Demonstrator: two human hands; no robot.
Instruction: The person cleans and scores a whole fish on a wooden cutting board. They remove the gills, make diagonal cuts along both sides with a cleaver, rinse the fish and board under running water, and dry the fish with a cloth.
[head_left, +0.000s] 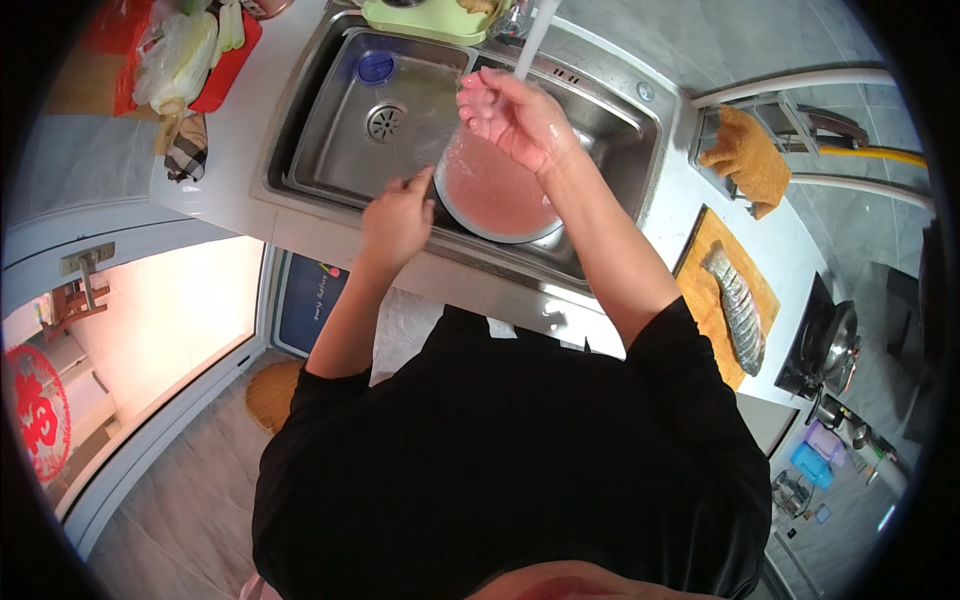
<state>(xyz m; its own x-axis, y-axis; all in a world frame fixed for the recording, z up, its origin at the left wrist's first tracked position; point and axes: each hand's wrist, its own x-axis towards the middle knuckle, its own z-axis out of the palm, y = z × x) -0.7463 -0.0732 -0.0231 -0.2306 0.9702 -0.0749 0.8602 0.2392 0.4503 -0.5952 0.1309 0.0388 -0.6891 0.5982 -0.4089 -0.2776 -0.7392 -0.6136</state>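
My right hand (517, 120) is palm up beneath the spout of the faucet (536, 37). Its fingers are loosely curled, the skin looks wet, and nothing lies in the palm. Below it, a round white-rimmed basin (495, 191) full of cloudy pinkish water stands in the right bowl of the steel sink (619, 161). My left hand (397, 221), slightly blurred, hovers over the front of the left sink bowl (322, 142), just left of the basin. Its index finger is extended and I see nothing held in it.
On the right counter, a scored whole fish (736, 311) lies on a wooden cutting board (697, 277). An orange-brown cloth (750, 161) hangs on a rack behind it. A bagged napa cabbage (180, 79) and a red tray (232, 64) are at left. A green tray (431, 22) sits behind the sink.
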